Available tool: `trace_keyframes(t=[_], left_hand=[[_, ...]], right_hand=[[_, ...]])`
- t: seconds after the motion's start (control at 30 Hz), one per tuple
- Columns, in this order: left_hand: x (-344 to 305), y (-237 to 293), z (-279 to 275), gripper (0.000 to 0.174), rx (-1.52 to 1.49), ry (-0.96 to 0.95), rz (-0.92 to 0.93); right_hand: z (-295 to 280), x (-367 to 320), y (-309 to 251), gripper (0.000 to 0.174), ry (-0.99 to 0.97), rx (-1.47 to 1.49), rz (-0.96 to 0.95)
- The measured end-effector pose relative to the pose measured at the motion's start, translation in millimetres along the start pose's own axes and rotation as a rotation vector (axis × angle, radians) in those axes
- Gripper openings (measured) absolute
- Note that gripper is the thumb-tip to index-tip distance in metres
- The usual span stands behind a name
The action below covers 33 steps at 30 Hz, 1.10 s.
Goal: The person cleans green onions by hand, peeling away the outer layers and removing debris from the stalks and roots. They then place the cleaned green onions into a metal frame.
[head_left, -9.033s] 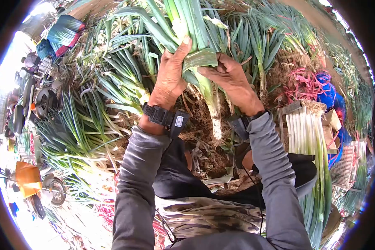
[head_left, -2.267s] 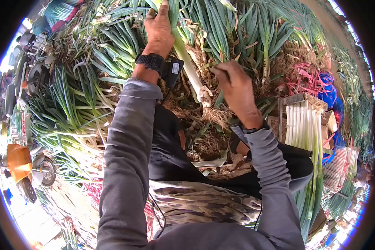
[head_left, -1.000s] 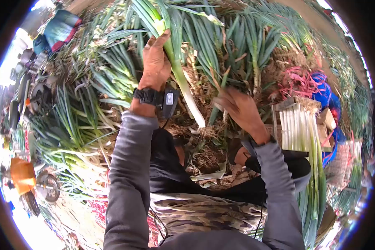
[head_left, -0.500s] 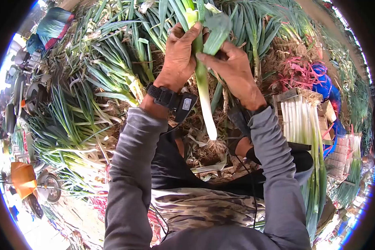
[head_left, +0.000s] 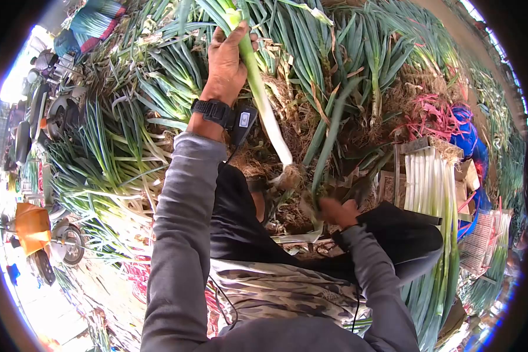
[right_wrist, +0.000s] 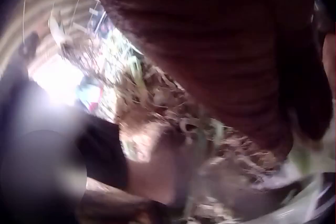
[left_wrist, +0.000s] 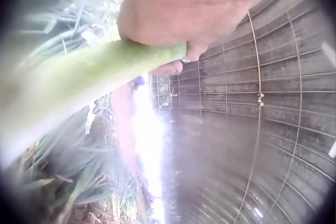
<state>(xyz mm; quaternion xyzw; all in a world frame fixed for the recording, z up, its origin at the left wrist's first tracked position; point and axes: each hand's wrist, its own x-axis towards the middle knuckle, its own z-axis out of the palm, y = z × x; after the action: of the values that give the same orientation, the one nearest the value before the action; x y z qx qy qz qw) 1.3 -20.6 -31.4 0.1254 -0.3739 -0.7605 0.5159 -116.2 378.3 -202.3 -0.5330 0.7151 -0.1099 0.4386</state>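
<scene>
My left hand [head_left: 227,61] grips a leek [head_left: 265,114] around its green upper shaft, thumb along the stalk. Bare and white below, the shaft slants down to the right and ends close over the litter of roots. The left wrist view shows the curled fingers around the pale green leek [left_wrist: 105,69]. Low by the right knee, my right hand [head_left: 339,212] holds the lower end of a long leaf [head_left: 330,135], which trails upward, apart from the leek. In the right wrist view the curled fingers are dark and blurred, with pale green showing beside them.
Untrimmed leeks [head_left: 311,53] with brown roots lie ahead, and more leeks [head_left: 108,146] are heaped at left. At right, clean white leeks [head_left: 423,179] lie stacked in a wooden rack, beside pink twine [head_left: 431,117]. Root scraps [head_left: 290,214] cover the ground between the legs.
The right hand has peeled a leaf off the leek and swung down toward the knee with it. The left hand has moved up and left, tilting the leek. Nine seconds ago the shaft had dirty outer layers.
</scene>
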Motion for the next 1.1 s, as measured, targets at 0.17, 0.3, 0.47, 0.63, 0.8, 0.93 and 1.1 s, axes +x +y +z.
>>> trace_keyframes(t=[0.17,0.3,0.47,0.63,0.8,0.93,1.1], left_hand=[[-10,11,14,0.035,0.145,-0.013,0.06],[-11,-2,23,0.042,0.106,-0.034,-0.06],[-24,-9,44,0.053,0.09,-0.081,-0.105],[-18,-33,38,0.062,0.077,-0.076,0.048],[-15,-36,38,0.064,0.126,-0.014,0.005],[-15,-35,44,0.057,0.075,-0.02,-0.026],[-16,-44,48,0.046,0.082,-0.03,0.004]], right_hand=[[-13,15,-10,0.041,0.379,-0.033,-0.114],[-110,59,-108,0.039,0.864,0.095,-0.365],[-143,93,-176,0.03,1.041,-0.069,-0.495],[-137,109,-178,0.023,1.104,-0.034,-0.397],[-134,109,-181,0.023,1.088,-0.116,-0.309],[-147,107,-172,0.027,1.228,0.023,-0.357],[-162,101,-164,0.022,1.046,0.023,-0.436]])
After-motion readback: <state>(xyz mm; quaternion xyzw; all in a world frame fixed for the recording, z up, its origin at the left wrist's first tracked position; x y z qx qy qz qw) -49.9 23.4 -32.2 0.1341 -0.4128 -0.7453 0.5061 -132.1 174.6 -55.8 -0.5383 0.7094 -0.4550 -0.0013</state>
